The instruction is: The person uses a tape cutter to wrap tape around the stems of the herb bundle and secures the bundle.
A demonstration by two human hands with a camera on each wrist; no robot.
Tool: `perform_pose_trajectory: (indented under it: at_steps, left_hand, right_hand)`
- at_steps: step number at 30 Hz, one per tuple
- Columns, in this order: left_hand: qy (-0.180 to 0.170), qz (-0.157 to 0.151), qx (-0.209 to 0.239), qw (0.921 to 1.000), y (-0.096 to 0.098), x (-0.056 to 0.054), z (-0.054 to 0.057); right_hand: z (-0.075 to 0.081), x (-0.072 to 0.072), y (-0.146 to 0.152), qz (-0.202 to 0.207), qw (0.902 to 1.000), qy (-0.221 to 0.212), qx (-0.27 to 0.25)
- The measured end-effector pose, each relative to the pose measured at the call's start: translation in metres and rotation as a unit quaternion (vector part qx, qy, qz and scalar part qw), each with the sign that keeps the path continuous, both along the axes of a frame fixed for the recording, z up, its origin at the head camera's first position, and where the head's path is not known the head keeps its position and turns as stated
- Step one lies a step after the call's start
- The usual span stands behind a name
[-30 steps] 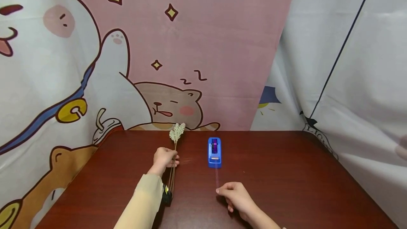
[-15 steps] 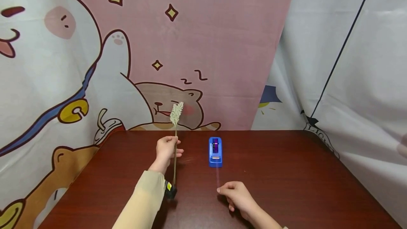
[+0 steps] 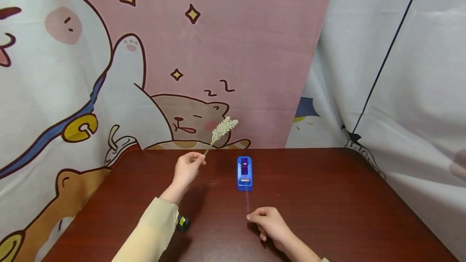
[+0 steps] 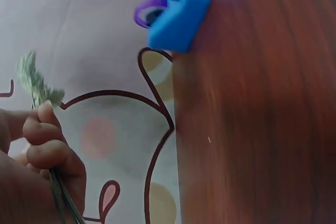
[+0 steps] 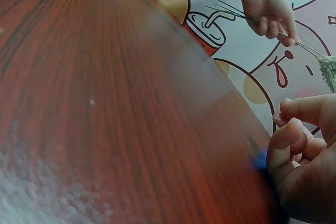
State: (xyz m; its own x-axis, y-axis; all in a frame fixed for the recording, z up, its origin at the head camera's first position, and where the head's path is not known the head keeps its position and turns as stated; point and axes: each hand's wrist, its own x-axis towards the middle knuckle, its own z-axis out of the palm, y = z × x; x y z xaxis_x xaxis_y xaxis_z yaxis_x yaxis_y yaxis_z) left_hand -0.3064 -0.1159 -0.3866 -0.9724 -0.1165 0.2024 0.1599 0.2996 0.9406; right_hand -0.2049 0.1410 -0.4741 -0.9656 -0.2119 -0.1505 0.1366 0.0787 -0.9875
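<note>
My left hand (image 3: 187,170) holds a small bunch of dried flower stems with pale, feathery heads (image 3: 224,128), raised over the table and leaning to the right. In the left wrist view its fingers (image 4: 44,150) curl round the thin stems (image 4: 64,198). A blue tape dispenser (image 3: 244,184) with a purple roll (image 3: 244,166) stands on the table. From it a strip of clear purplish tape (image 3: 248,202) stretches toward me. My right hand (image 3: 270,222) pinches the strip's free end between thumb and forefinger. The right wrist view shows this hand (image 5: 310,156) partly cut off.
The dark red-brown table (image 3: 335,205) reaches back to a cartoon-printed cloth (image 3: 269,51) hanging behind it. A black camera (image 3: 183,223) sits on the left wrist. White cloth (image 3: 411,92) hangs along the right side.
My left hand has lifted the flower stems, and their heads have swung from upright to leaning right. The right hand stays in place with the tape end.
</note>
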Motion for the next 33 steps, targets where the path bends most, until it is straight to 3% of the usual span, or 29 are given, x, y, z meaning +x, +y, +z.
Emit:
perform_pose_trajectory:
  at_steps: [6,13,18,23,33]
  left_hand:
    - [0.02,-0.056,-0.131,0.9896,-0.026,0.012,-0.008]
    - [0.009,-0.114,-0.218,0.9694,-0.061,0.038,-0.011]
    - [0.008,-0.142,-0.246,0.9589,-0.085,0.057,-0.009]
    - [0.001,-0.181,-0.264,0.9475,-0.097,0.068,-0.009]
    - [0.004,-0.241,-0.284,0.9279,-0.085,0.075,-0.021]
  right_hand:
    - [0.0,-0.001,-0.002,0.002,1.0,-0.003,-0.002]
    - [-0.001,-0.003,-0.001,0.004,0.9995,-0.025,-0.021]
    - [0.005,-0.002,-0.002,0.0,0.9987,-0.036,-0.037]
    - [0.017,-0.002,0.001,0.007,0.9974,-0.046,-0.056]
    - [0.044,-0.01,0.001,0.03,0.9962,-0.04,-0.071]
